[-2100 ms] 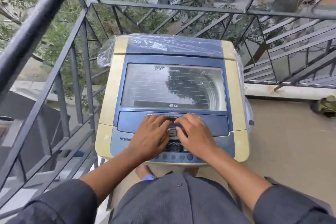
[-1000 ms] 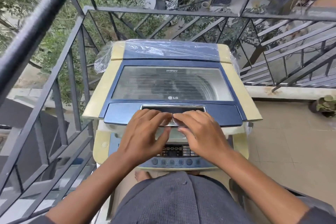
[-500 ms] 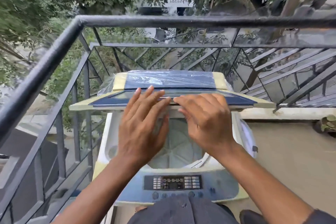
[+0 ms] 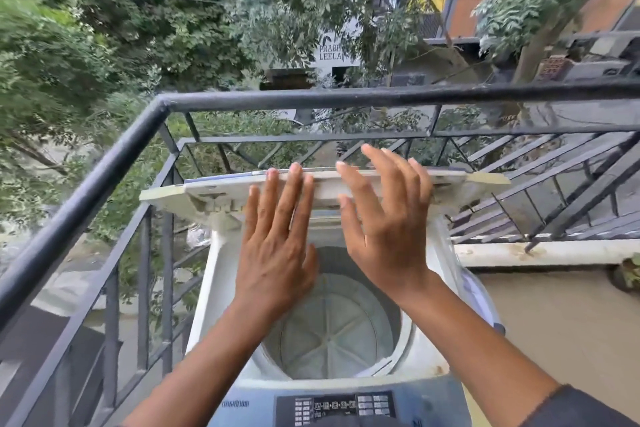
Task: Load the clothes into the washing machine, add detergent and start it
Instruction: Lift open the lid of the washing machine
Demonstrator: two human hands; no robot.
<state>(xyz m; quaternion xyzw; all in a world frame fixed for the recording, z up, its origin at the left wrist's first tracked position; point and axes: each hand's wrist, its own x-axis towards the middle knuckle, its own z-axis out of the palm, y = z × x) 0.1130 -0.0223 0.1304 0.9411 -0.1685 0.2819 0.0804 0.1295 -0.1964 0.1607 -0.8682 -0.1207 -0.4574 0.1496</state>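
Both the left hand and right hand press straight, spread fingers against the raised lid of the washing machine, propping it open so the bare drum can take clothes, none visible.

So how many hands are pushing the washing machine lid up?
2. The left hand presses the lid near its middle, and the right hand presses beside it, both with straight fingers.
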